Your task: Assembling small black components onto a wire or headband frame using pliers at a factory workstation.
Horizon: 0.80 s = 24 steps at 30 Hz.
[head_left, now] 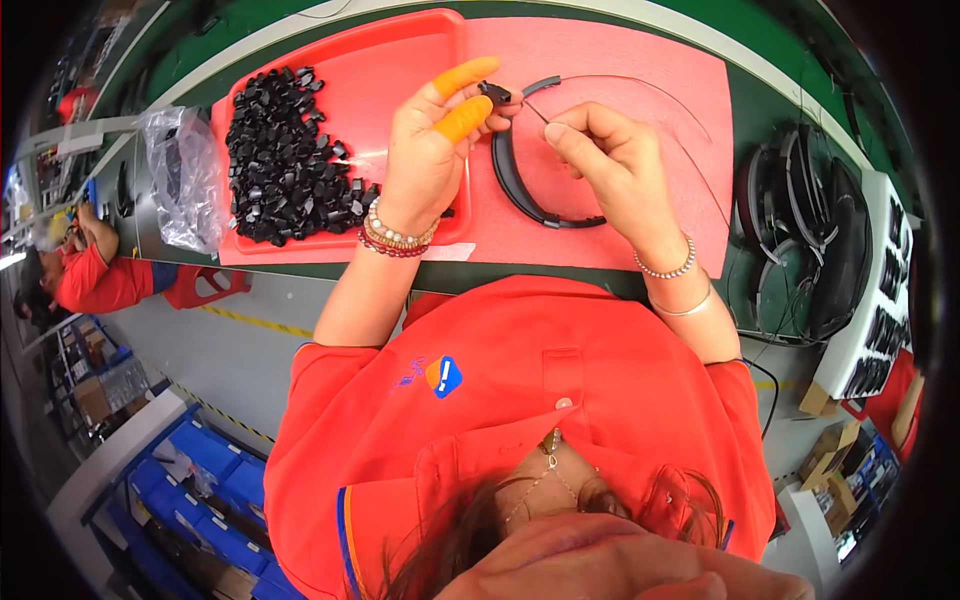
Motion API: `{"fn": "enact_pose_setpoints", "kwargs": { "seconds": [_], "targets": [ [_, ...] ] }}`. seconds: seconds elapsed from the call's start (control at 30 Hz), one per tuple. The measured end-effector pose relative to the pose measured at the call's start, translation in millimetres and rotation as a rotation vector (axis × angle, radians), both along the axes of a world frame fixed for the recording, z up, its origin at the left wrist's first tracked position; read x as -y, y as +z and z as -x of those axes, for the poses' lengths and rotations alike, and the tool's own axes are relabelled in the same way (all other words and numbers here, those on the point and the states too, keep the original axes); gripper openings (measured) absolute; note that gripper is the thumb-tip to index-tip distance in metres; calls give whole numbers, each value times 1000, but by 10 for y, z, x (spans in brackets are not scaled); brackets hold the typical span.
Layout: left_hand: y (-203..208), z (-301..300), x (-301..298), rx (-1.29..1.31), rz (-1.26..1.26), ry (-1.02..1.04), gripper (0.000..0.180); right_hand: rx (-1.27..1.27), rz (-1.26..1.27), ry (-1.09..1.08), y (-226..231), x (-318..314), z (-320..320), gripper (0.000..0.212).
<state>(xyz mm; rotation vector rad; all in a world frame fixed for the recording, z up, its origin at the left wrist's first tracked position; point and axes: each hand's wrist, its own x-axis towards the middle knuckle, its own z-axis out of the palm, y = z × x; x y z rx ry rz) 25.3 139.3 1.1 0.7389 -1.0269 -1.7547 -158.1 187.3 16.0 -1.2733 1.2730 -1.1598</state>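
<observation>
Between the thumb and fingers of my left hand [440, 130] is a small black plastic part [495, 94]; yellow covers wrap the thumb and a finger. My right hand [605, 160] pinches a thin dark wire [537, 110] close to that part. Below and between the hands, a curved black headband [515, 185] lies on the pink mat [690, 80], its thin cable looping to the right. To the left, a red tray [400, 60] holds a heap of small black parts [285, 160], similar to the one in my left hand.
A clear plastic bag [180, 180] lies left of the tray. More black headbands [790, 200] with wires are piled at the right, beside a white tray [840, 330] of black pieces. Another person in red [110, 275] is at the far left, near a red stool [205, 287].
</observation>
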Motion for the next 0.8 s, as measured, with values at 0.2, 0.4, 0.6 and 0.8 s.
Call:
{"fn": "enact_pose_setpoints", "kwargs": {
  "seconds": [0.2, 0.4, 0.6, 0.8],
  "targets": [
    [1, 56, -19, -91, -27, -2, 27, -18, -8, 24, -13, -4, 6, 15],
    [-2, 127, -97, 37, 50, -4, 26, -58, 70, -31, -14, -26, -27, 15],
    [-50, 170, -136, -73, 3, 0, 27, -323, 259, -38, 17, -36, -11, 15],
    [-86, 161, -132, -42, 76, -28, 26, 63, -86, 142, -23, 25, 132, 19]
  ]
}}
